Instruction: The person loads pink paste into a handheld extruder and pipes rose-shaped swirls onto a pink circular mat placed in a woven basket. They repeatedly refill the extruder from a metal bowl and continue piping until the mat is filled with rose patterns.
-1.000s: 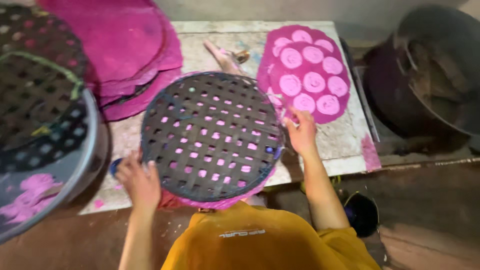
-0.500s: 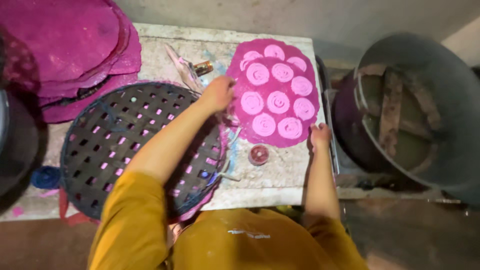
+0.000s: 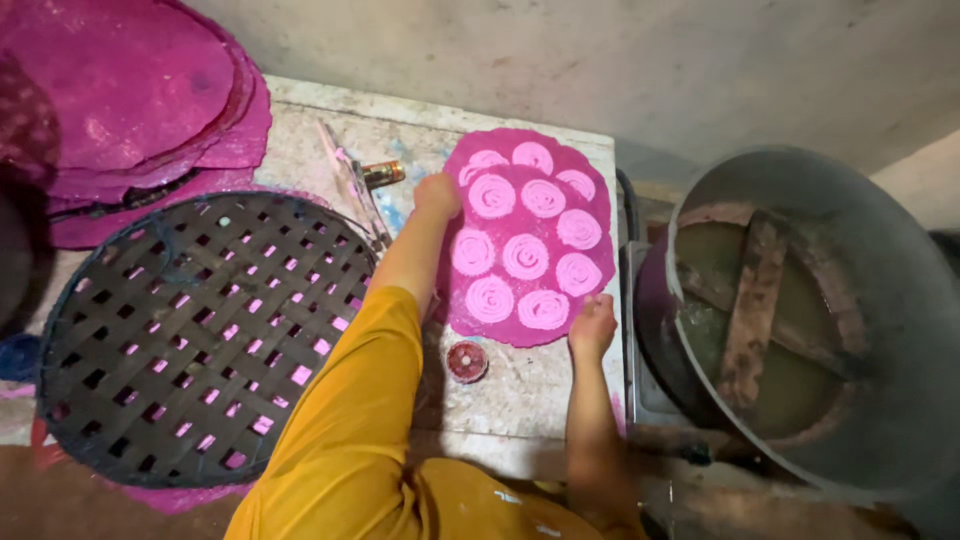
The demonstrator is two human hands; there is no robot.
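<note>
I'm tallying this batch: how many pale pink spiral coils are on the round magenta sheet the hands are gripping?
10 on the magenta sheet: three along the far edge, three in the next row, two below those, two nearest the person. The left hand may hide another; the right hand covers none.

Matt black woven lattice tray (image 3: 200, 335), dull grey metal tub (image 3: 900, 300), rough stained stone slab (image 3: 530, 390).

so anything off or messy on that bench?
Mostly stains: the pale table top is smeared pink around the pink mat with spirals, which both hands, left hand and right hand, grip at its edges. A small round cap lies loose beside it. Nothing looks broken.
</note>
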